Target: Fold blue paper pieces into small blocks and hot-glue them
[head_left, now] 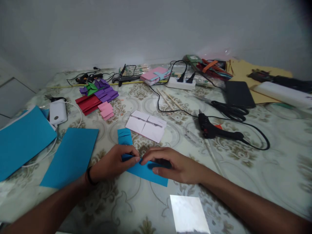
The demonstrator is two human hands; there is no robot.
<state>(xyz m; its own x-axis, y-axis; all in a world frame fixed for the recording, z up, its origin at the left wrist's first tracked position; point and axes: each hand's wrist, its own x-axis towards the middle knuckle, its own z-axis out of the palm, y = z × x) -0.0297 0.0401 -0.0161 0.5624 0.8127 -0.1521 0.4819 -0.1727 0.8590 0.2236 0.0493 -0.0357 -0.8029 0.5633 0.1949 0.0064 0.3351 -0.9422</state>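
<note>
A strip of blue paper (149,173) lies on the patterned tablecloth in front of me, partly hidden by my fingers. My left hand (119,162) pinches its upper edge between thumb and bent fingers. Over the strip's right part, my right hand (176,164) has its thumb and curved fingers apart, the fingertips close to the left thumb; whether they touch the paper I cannot tell. Just beyond the left hand sit small folded blue paper pieces (124,136). White folded papers (146,126) lie farther back. A blue sheet (70,156) rests left of my left wrist.
More blue sheets (26,139) and a white power bank (58,112) are at left. Red (88,104), purple (106,94) and pink folded papers (106,111) lie behind. A black glue gun (212,128), scissors (229,110) and a white power strip (181,83) stand right and back.
</note>
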